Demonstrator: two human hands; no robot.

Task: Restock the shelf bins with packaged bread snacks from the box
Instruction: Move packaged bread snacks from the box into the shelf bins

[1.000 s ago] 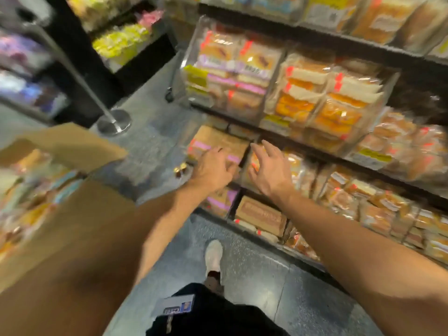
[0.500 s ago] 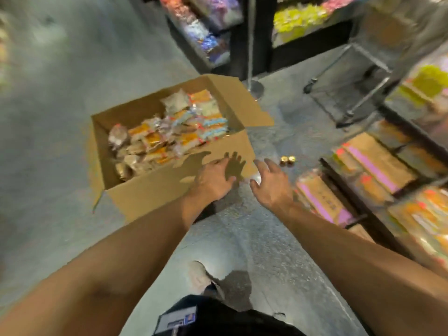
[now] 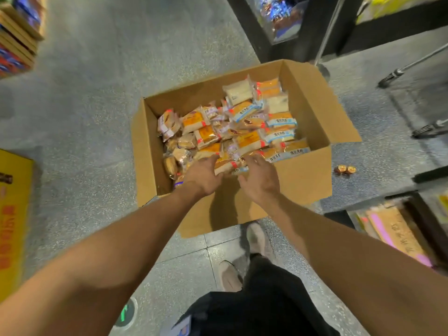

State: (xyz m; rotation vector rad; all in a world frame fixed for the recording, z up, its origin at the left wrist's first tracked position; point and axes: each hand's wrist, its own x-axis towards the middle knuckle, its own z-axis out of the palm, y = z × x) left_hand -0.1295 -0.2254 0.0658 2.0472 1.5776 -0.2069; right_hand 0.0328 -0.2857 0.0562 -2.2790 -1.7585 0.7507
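Note:
An open cardboard box [image 3: 303, 175] stands on the grey floor, piled with packaged bread snacks [image 3: 242, 127] in orange, white and blue-banded wrappers. Both my arms reach over its near wall. My left hand [image 3: 203, 177] lies palm down, its fingertips touching the packets at the box's near edge. Just to its right, my right hand [image 3: 260, 180] has spread, relaxed fingers over the same packets. One packet [image 3: 230, 166] lies between the two hands; neither hand plainly grips it. A low shelf bin [image 3: 392, 229] with flat brown and pink packs shows at the lower right.
Two small gold-wrapped items [image 3: 344, 169] lie on the floor right of the box. A yellow carton [image 3: 14, 214] sits at the left edge. A metal pole [image 3: 327, 32] and metal frame legs [image 3: 412, 66] stand behind the box. My shoes [image 3: 257, 238] are just in front of it.
My view swung from the shelf bins left and down to the box. Both hands left the shelf, crossed the box's near wall and now touch the packets inside.

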